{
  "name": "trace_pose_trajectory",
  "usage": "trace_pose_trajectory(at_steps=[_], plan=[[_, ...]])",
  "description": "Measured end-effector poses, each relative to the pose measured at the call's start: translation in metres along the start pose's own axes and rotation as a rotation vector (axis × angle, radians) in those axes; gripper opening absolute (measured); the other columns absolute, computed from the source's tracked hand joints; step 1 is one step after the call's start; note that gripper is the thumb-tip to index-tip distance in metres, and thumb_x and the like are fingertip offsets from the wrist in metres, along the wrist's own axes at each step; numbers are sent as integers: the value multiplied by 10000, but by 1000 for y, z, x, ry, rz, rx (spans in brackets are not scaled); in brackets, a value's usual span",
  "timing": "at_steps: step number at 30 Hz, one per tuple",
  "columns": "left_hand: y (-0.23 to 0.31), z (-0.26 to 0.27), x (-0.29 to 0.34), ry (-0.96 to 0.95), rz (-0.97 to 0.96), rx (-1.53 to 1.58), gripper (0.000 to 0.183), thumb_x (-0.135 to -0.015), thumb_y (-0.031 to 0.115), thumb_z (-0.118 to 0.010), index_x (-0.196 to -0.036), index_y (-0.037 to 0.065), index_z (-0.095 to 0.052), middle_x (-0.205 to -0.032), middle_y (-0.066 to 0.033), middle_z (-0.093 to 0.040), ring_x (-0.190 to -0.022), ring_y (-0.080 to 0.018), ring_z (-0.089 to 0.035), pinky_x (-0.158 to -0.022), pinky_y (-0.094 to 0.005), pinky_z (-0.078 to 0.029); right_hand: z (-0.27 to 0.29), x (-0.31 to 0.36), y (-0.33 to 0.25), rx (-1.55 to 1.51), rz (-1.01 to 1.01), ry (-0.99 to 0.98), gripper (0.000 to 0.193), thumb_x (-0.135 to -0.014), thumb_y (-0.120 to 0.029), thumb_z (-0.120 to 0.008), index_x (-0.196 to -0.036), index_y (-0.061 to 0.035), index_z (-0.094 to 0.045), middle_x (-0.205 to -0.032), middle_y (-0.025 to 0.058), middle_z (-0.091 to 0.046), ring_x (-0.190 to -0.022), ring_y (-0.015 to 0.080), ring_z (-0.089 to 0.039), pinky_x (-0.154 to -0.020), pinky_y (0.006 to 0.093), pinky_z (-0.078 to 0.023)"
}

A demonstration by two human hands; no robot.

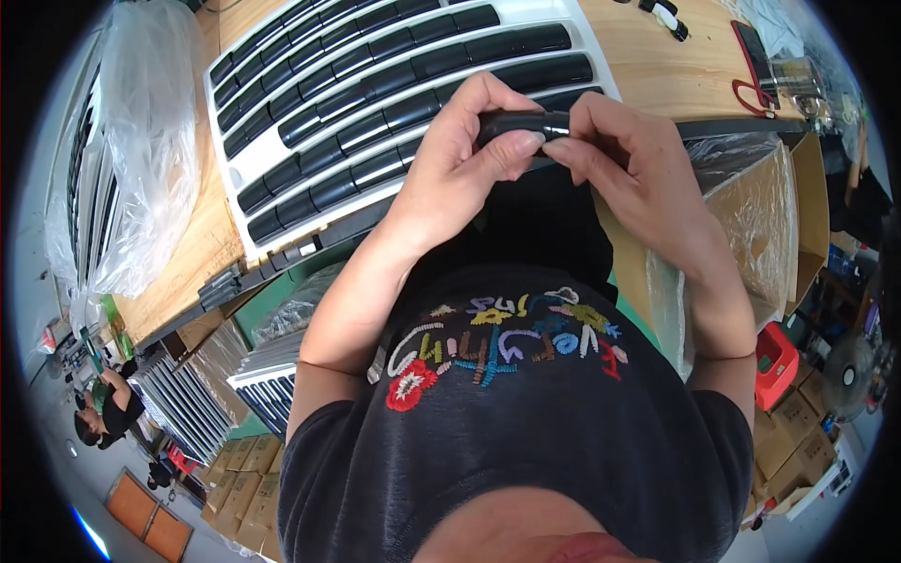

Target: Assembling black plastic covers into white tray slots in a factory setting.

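Observation:
In front of my chest, both hands hold a glossy black tube (511, 122) lying roughly level. My left hand (455, 159) wraps its fingers and thumb round the tube's left part. At the right end, my right hand (638, 159) pinches a shiny dark ring or tip between thumb and fingers; the fingers hide much of it. Just beyond the hands, a white tray (258, 159) carries rows of similar black tubes (361, 136), laid end to end in grooves. One groove on the tray's left side shows a bare white gap.
The tray lies on a wooden table (648, 66). Clear plastic sheeting (150, 141) covers stacked trays at left. A red-edged dark object (751, 47) and a tape roll (798, 75) are far right. An open, plastic-lined carton (807, 216) stands right; another person (117, 399) is far left.

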State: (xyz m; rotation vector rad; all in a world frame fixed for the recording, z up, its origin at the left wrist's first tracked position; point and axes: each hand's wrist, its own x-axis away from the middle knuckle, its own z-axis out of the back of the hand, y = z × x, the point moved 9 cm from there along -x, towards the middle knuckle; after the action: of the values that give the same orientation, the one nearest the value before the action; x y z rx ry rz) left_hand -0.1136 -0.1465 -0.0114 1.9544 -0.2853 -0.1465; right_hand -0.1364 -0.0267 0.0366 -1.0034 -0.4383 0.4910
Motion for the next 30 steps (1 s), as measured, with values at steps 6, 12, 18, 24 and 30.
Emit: trace_pose_trajectory(at_steps=[6, 12, 18, 24, 30], plan=[[-3, -5, 10, 19, 8, -112, 124, -994, 64, -537, -1097, 36, -475, -855, -5, -488, -704, -65, -412, -639, -210, -362, -14, -1, 4, -185, 37, -66, 252, -947, -96, -630, -777, -27, -458, -682, -16, -435, -630, 50, -459, -550, 217, -343], [-35, 10, -14, 23, 191, -155, 76, -1005, 76, -521, -1063, 44, -485, -831, -10, -507, -724, -70, -490, -647, -226, -431, -14, -17, 46, -139, 1, -112, 227, -987, -180, -573, -829, -61, -461, -725, -30, -431, -705, 51, -458, -618, 221, -360], [24, 54, -86, 181, -493, -1286, 191, -973, 96, -549, -1156, 138, -587, -1059, -115, -502, -926, -261, -548, -811, -351, -454, 97, -68, 113, 302, 70, 220, 235, -999, -223, -541, -857, -46, -480, -719, -13, -421, -702, 93, -426, -649, 245, -361], [37, 41, -104, -106, -903, -1527, 232, -860, 41, -618, -1077, 110, -667, -1029, -174, -543, -976, -344, -542, -787, -422, -451, 100, -101, 149, 427, 36, 106, 247, -1003, -216, -531, -842, -40, -465, -716, 4, -422, -695, 114, -415, -657, 274, -372], [19, 58, -127, -87, -469, -1619, 131, -923, 88, -590, -1047, 111, -558, -968, -81, -531, -1002, -253, -502, -901, -387, -367, 50, -114, 141, 323, 70, 107, 225, -1006, -227, -527, -911, -26, -563, -750, 27, -502, -746, 142, -487, -711, 291, -419]])
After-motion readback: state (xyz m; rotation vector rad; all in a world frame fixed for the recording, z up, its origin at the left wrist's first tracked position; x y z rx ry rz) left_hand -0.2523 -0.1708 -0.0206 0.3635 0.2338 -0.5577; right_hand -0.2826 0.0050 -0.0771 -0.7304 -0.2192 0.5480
